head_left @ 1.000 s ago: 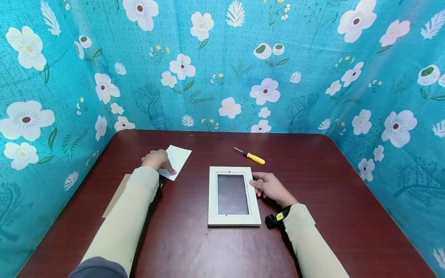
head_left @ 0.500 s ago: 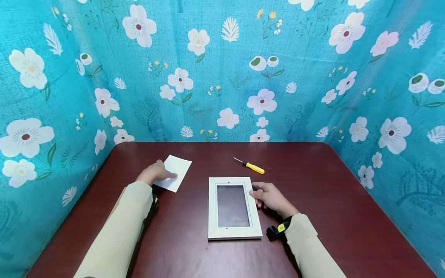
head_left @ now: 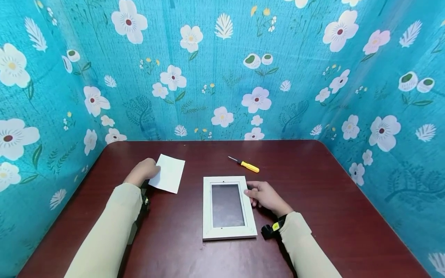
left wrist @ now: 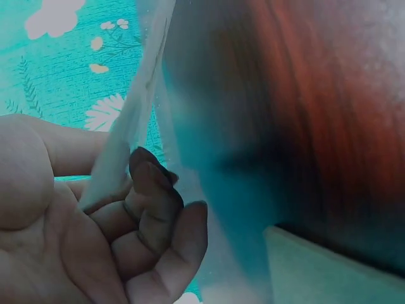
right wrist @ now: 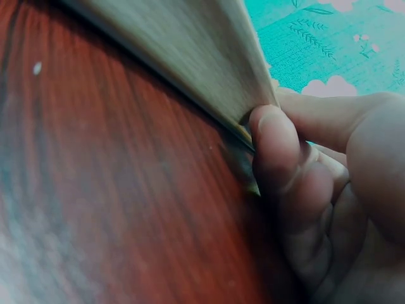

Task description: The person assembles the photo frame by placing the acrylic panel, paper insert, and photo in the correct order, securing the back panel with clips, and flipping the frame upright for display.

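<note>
In the head view, my left hand (head_left: 143,170) pinches the left edge of a white rectangular sheet (head_left: 169,173) at the table's back left. The left wrist view has this sheet (left wrist: 130,120) nearly edge-on, between the thumb side and the curled fingers (left wrist: 158,215). Mid-table lies a white picture frame (head_left: 207,208), with the dark tabletop colour visible in its opening. My right hand (head_left: 265,195) grips the frame's right side, thumb on top. From the right wrist, the frame's side (right wrist: 202,57) shows close above the wood, with the thumb (right wrist: 275,139) and fingers at its edge.
A yellow-handled screwdriver (head_left: 250,167) lies behind the frame. A flat board (left wrist: 329,266) shows at the lower right of the left wrist view, mostly hidden under my left forearm in the head view. A blue floral curtain (head_left: 194,96) surrounds the dark red table (head_left: 288,158).
My left hand has shifted left to the sheet's edge, its thumb drawn back from the sheet's middle. The sheet has turned slightly. My right hand stays on the frame; the head view has shifted.
</note>
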Motion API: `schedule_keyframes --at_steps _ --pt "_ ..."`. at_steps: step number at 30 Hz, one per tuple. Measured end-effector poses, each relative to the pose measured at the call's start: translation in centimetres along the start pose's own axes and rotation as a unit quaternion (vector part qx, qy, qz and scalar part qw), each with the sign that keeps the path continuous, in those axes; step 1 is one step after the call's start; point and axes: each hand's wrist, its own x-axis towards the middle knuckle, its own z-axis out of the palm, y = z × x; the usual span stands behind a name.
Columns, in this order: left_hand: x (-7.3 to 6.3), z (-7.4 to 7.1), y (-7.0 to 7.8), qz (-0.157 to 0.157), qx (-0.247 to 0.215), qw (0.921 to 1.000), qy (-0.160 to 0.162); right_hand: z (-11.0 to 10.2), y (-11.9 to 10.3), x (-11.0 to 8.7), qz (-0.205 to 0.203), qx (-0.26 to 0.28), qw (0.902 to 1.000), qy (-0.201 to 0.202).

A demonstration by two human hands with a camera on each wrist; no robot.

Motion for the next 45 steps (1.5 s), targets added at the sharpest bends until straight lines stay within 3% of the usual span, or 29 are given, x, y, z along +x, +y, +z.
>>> schedule_keyframes --at_steps 3,7,10,21,26,34,45 --pt "-0.2 0.0 -0.1 0.008 -0.009 0.9999 0.003 0.1 0.0 0.1 0.001 0.007 0.9999 -0.007" --pt "-0.2 0.3 -0.3 0.001 -0.071 0.9974 -0.009 -0.1 -0.1 0.2 -0.002 0.012 0.9998 -0.014" --pt "0.0 0.7 -0.3 -0.009 -0.126 0.9919 -0.016 -0.4 -0.1 0.3 -0.003 0.009 0.9999 -0.010" --pt "-0.1 1.0 -0.5 -0.026 -0.218 0.9755 -0.019 -1.1 -0.2 0.9 0.004 0.002 0.9997 -0.023" --pt "-0.2 1.2 -0.7 -0.022 -0.231 0.9726 -0.016 -1.2 -0.1 0.9 0.007 0.002 0.9998 -0.021" --pt "-0.7 1.4 -1.0 -0.026 -0.224 0.9742 -0.006 -0.9 0.1 0.8 0.000 0.000 0.9999 -0.017" --pt "-0.9 1.7 -1.7 -0.037 -0.280 0.9592 -0.013 -1.0 0.3 1.1 0.004 0.003 0.9998 -0.017"
